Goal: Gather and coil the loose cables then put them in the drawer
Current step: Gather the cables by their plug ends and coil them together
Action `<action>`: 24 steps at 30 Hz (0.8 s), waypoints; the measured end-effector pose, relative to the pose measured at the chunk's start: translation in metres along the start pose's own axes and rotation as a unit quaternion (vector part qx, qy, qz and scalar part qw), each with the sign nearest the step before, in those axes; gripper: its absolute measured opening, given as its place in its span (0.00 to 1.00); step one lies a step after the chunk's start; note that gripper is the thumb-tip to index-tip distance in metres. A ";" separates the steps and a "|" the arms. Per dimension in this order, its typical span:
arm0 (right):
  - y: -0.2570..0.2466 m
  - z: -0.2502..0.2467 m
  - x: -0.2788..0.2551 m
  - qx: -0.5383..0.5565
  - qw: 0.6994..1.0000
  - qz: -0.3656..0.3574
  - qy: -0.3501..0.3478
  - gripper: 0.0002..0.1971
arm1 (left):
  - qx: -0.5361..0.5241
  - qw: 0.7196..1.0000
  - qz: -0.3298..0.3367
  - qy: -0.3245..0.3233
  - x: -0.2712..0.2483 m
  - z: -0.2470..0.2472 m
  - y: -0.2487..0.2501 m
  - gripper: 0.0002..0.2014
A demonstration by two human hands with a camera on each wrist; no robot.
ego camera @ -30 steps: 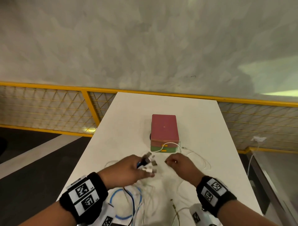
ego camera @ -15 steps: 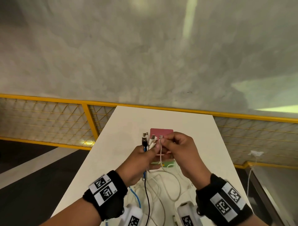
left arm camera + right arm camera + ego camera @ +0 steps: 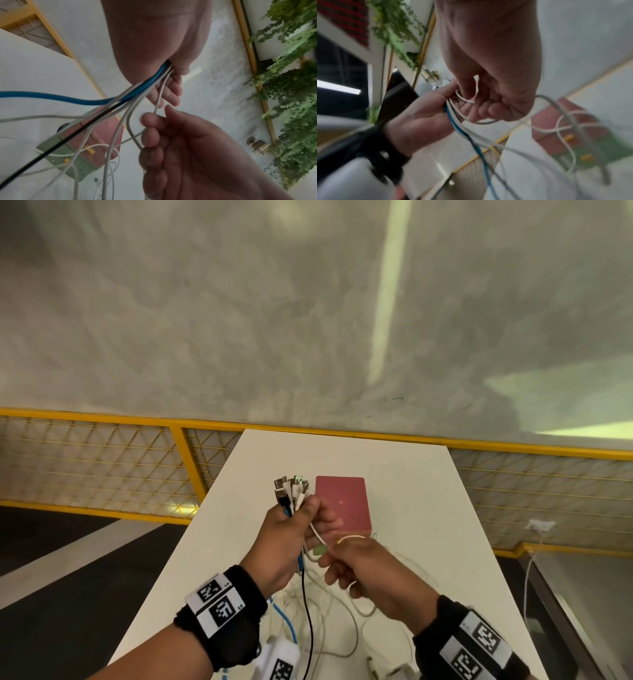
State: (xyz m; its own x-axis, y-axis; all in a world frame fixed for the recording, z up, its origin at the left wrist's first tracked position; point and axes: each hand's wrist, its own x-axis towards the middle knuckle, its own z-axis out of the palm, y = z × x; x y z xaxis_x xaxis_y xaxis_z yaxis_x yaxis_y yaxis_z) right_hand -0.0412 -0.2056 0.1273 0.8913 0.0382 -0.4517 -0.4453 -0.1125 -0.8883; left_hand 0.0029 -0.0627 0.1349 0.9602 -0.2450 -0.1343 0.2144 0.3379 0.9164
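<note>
At centre frame the left hand (image 3: pixel 291 529) holds a bundle of cables (image 3: pixel 291 491) in its grip, plugs fanned upward — white, black and blue leads trail down to the white bench (image 3: pixel 411 491). Just lower right, the right hand (image 3: pixel 366 570) pinches a white cable (image 3: pixel 317 537) looping from the bundle. Behind them sits a drawer box (image 3: pixel 342 501) — red top, green base.

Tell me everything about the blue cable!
The blue cable is smooth, round and rubbery-looking, thicker than the white ones beside it. The left hand grips it in a bunch with white cables and a black one, near its upper end. Below the fist it hangs, curving toward the white table.
</note>
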 end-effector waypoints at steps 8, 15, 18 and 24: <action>0.004 -0.012 0.036 0.412 0.901 0.133 0.015 0.12 | 0.162 0.986 -0.011 -0.044 -0.020 -0.005 -0.021 0.17; -0.006 -0.072 0.047 0.525 0.837 0.089 0.130 0.17 | 0.350 0.877 -0.258 -0.204 -0.043 -0.082 -0.042 0.13; 0.000 -0.095 0.048 0.543 0.821 0.083 0.154 0.19 | 0.393 0.842 -0.333 -0.163 -0.047 -0.130 -0.037 0.15; 0.015 -0.066 0.048 0.488 0.859 0.089 0.128 0.19 | 0.311 0.928 -0.200 0.050 -0.029 -0.117 -0.014 0.16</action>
State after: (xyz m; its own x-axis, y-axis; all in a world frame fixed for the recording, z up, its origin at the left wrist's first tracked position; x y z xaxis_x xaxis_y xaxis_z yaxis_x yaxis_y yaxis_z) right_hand 0.0000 -0.2707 0.0977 0.7360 -0.1267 -0.6651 -0.3243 0.7963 -0.5106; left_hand -0.0072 0.0455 0.0817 0.8441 -0.1418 -0.5171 0.4427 -0.3599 0.8213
